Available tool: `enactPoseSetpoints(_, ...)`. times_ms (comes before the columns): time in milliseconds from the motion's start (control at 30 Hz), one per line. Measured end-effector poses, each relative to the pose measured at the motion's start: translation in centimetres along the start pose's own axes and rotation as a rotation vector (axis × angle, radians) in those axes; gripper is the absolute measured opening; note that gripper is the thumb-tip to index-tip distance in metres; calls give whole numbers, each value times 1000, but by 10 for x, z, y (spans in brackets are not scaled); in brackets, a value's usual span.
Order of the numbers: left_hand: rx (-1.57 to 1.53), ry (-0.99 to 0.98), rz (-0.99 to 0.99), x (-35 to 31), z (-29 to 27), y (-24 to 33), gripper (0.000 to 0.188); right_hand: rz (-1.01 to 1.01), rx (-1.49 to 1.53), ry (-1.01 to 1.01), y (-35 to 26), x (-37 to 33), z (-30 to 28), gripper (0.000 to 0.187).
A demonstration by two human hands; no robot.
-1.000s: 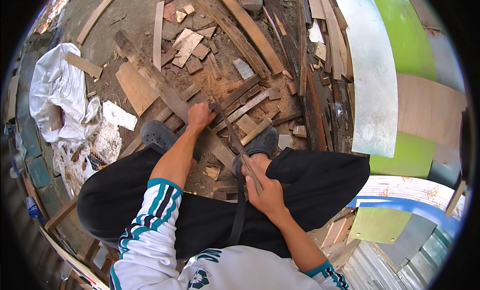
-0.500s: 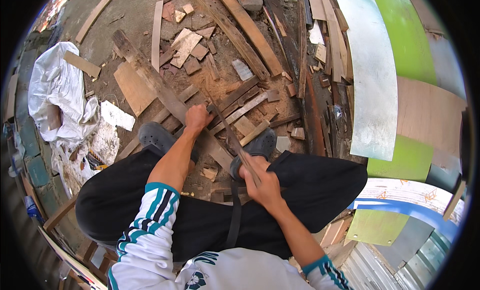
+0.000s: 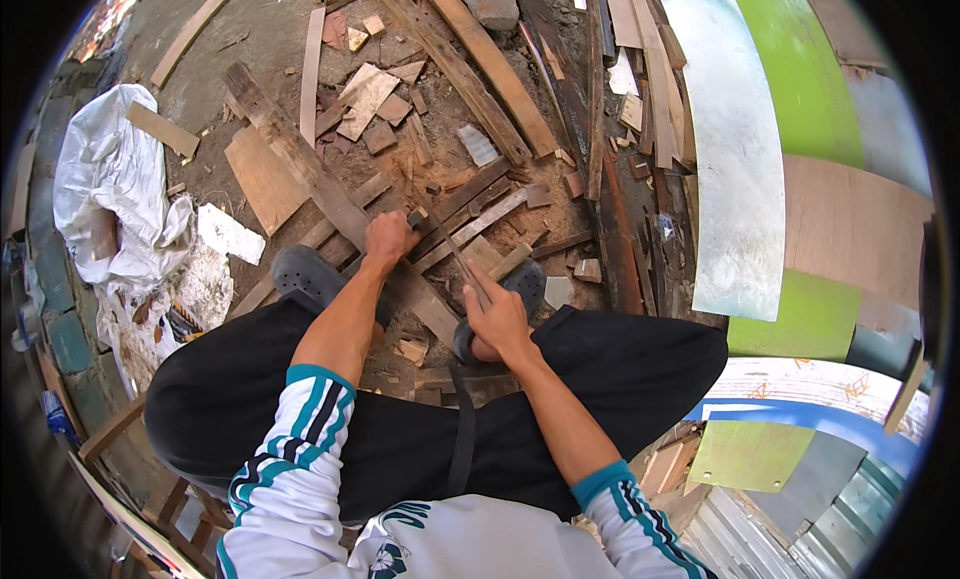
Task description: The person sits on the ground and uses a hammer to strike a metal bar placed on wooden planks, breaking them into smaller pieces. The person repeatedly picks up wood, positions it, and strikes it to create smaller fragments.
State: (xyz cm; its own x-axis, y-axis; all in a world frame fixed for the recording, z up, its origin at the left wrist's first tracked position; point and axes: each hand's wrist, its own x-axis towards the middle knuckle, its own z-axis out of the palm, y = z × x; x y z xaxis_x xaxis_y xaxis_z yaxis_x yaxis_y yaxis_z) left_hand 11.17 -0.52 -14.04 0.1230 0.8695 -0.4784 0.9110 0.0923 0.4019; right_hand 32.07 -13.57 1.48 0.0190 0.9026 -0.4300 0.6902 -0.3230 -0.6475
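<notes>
My right hand (image 3: 500, 319) is closed round the handle of a handsaw (image 3: 456, 249), whose long, thin blade shows nearly edge-on and points forward and left. My left hand (image 3: 390, 241) grips a small piece of wood (image 3: 417, 218) on top of a long weathered plank (image 3: 335, 201). Most of that piece is hidden under the fingers; its end sticks out to the right, against the blade. The plank slants between my feet, from far left to near right. Grey clogs (image 3: 305, 274) are on my feet, either side of it.
Sawdust and wood offcuts (image 3: 368, 101) litter the ground ahead. Long boards (image 3: 490, 64) lie beyond and to the right, beside a pale metal sheet (image 3: 738, 179) and green panels (image 3: 800, 69). A crumpled white sack (image 3: 115, 179) lies at the left.
My right hand has pushed the saw forward and a little left, away from my body. My left hand stays on the wood in nearly the same place.
</notes>
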Motion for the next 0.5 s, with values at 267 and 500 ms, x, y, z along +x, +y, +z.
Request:
enactPoseSetpoints(267, 1, 20, -67, -11, -16, 15, 48, -93, 51, 76, 14, -74, -54, 39)
enactPoseSetpoints(500, -189, 228, -8, -3, -10, 26, 52, -136, 151, 210, -14, -96, -114, 38)
